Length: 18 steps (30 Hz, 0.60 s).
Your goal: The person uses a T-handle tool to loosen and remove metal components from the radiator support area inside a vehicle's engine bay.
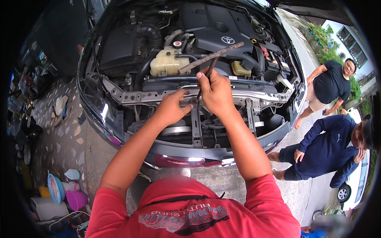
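The right hand (217, 92) is closed round the stem of the rusty T-bar (214, 57), just below its crossbar; the T-bar stands tilted over the middle of the car's metal front rail (137, 96); the left hand (172, 106) is half open, fingers curled, near the stem's lower end; whether it touches, I cannot tell; far, the engine cover (210, 23) bears a silvery oval emblem (228, 40); near, the red shirt (254, 210) carries printed lettering.
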### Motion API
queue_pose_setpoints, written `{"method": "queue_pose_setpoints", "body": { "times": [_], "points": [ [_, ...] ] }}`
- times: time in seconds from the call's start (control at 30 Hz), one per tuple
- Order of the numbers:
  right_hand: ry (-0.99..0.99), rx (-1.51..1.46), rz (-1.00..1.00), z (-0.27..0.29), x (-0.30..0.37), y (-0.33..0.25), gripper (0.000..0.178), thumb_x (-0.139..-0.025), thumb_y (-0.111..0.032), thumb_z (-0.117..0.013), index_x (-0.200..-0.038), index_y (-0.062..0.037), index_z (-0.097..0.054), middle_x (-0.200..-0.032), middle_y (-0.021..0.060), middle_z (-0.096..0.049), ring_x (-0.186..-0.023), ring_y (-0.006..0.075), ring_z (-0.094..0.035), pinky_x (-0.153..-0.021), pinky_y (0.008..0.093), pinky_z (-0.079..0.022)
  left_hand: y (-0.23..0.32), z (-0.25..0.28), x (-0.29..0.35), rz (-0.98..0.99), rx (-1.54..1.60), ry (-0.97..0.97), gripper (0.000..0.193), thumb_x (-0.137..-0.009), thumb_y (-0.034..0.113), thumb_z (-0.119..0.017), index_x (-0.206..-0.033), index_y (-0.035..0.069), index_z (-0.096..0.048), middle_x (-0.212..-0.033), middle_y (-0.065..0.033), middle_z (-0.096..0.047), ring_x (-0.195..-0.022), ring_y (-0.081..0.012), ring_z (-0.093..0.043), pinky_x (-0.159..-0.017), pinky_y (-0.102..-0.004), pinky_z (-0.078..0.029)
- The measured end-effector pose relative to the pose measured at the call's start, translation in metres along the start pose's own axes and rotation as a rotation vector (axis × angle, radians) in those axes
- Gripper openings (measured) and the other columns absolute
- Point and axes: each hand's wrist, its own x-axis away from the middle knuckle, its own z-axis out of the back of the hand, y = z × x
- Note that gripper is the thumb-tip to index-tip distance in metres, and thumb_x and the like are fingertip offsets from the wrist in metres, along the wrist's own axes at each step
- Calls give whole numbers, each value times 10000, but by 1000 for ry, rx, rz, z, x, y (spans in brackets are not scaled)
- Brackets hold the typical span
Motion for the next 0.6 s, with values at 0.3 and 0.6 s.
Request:
{"method": "queue_pose_setpoints", "body": {
  "times": [0.3, 0.6],
  "points": [
    [11, -26, -15, 11, 11, -2, 223, -981, -205, -641, -1057, 4, -631, -930, 246, -705, -920, 466, -663, -794, 511, -530, 24, -45, -39, 160, -269, -184, 367, -918, 307, -639, -1064, -20, -719, -971, -283, -738, -974, -492, -698, -850, -554, -556],
    [192, -1146, -142, 19, -28, -60, 674, -904, -83, -666, -1436, 118, -304, -1020, 103, -630, -965, 169, -584, -928, 335, -484, -9, -59, -45, -39, -265, -60, 398, -983, 326, -568, -1171, -7, -679, -1027, -316, -712, -1008, -500, -683, -878, -563, -535]
  ]
}}
